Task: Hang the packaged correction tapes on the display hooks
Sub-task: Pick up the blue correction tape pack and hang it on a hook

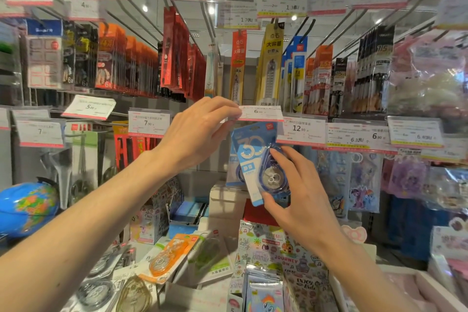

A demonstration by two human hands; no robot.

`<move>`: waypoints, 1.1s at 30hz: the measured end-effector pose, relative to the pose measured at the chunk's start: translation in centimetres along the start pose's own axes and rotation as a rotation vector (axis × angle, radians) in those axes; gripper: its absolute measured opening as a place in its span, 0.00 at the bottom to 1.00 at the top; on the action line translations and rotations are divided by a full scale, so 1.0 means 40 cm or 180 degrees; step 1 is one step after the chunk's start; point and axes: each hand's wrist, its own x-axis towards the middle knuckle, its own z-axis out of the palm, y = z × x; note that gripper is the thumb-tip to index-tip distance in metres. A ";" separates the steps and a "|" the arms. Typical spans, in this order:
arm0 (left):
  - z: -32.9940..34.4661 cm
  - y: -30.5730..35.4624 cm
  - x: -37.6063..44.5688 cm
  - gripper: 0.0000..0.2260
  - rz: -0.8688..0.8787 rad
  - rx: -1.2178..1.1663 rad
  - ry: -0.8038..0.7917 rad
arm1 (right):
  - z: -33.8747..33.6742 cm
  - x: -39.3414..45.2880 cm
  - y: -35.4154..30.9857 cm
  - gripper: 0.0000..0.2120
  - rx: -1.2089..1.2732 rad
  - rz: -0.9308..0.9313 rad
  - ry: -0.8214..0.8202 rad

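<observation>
My right hand [297, 192] grips a blue packaged correction tape [255, 159] by its blister, tilted, just under a price tag marked 6.00 [260, 113]. My left hand [200, 132] pinches that tag's left edge and lifts it. The hook behind the tag is hidden. Another blue pack [236, 142] hangs right behind the held one. Below, on the counter, lie an orange correction tape pack [169, 256], a green one [210, 253] and several dark ones [101, 284].
Rows of hooks carry pens, refills and sticker packs above and to both sides. A globe [26, 208] sits at the left. Notebooks and card packs [273, 261] stand in front below. A white box [225, 205] stands under the hook.
</observation>
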 end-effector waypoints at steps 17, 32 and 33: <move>0.043 0.100 -0.217 0.06 -0.1116 -0.0863 -0.0217 | 0.047 -0.011 -0.001 0.38 0.0362 0.0310 -0.0126; 0.227 0.114 -0.195 0.23 -0.2029 -0.1906 -0.0284 | 0.083 0.011 0.018 0.31 0.0969 0.0865 -0.0326; 0.234 0.108 -0.192 0.23 -0.2018 -0.1809 -0.0311 | 0.091 0.018 0.020 0.31 0.0968 0.0923 -0.0349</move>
